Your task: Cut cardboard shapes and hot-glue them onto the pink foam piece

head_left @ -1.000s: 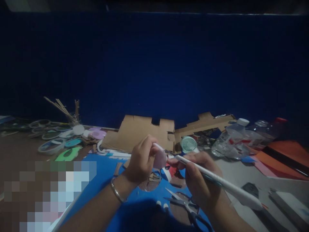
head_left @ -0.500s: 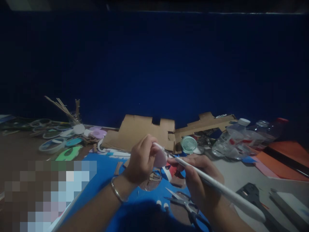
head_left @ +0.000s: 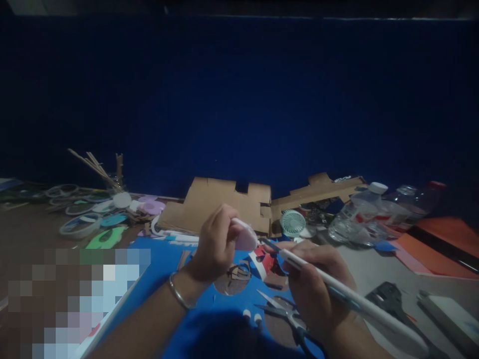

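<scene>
My left hand (head_left: 217, 239), a silver bangle on its wrist, pinches a pale pinkish-white round disc (head_left: 246, 237) by its upper left edge. In my right hand (head_left: 322, 274) is a white craft knife (head_left: 359, 301) with its thin blade out, pointing up and left. The blade tip is just right of the disc, with a small gap between them. Below my hands lies a blue sheet (head_left: 149, 284) with round holes in it. Scissors (head_left: 286, 314) rest partly open on the sheet beside my right hand, near two small white pieces (head_left: 257, 319).
Cut cardboard (head_left: 217, 199) leans at the back. A green fan (head_left: 293, 223) and clear plastic bottles (head_left: 359, 219) stand to the right, above orange paper (head_left: 441, 244) and a black glue gun-like tool (head_left: 387, 301). Tape rolls (head_left: 80, 225) and a jar of sticks (head_left: 116, 182) are left.
The knife has drawn back right and down from the disc, and more of its blade shows. My left hand with the disc has shifted slightly left, and the disc is tilted differently.
</scene>
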`<state>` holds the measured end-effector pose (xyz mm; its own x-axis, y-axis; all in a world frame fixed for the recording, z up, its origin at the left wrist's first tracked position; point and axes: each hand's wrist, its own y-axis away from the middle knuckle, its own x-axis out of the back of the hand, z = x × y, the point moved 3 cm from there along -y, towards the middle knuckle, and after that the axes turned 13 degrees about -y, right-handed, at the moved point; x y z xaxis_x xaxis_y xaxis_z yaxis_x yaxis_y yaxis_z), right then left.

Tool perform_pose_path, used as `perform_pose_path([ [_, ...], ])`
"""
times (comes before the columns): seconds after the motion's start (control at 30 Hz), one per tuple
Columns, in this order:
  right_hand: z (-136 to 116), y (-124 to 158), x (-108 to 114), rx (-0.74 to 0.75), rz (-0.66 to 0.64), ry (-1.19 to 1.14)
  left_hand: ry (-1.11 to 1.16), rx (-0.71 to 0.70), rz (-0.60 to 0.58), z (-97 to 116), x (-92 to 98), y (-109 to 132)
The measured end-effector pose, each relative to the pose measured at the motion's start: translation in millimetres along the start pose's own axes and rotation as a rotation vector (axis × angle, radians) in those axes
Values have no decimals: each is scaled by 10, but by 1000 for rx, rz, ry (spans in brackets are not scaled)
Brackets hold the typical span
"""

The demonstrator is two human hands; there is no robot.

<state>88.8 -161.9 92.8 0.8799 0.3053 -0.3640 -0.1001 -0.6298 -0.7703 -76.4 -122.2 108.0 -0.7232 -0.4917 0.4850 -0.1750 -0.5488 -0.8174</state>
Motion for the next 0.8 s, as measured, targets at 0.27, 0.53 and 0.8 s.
perform_pose_path([
  [0.27,-37,-39,-3,158,143,297,127,-213,54,-7,-61,15],
  [0.53,-111,-109,-111,154,-211,542,-80,-372,-121,110,-79,41],
  [0.8,-32,-132,34,202,80,356,-52,79,-198,-48,-164,-12],
])
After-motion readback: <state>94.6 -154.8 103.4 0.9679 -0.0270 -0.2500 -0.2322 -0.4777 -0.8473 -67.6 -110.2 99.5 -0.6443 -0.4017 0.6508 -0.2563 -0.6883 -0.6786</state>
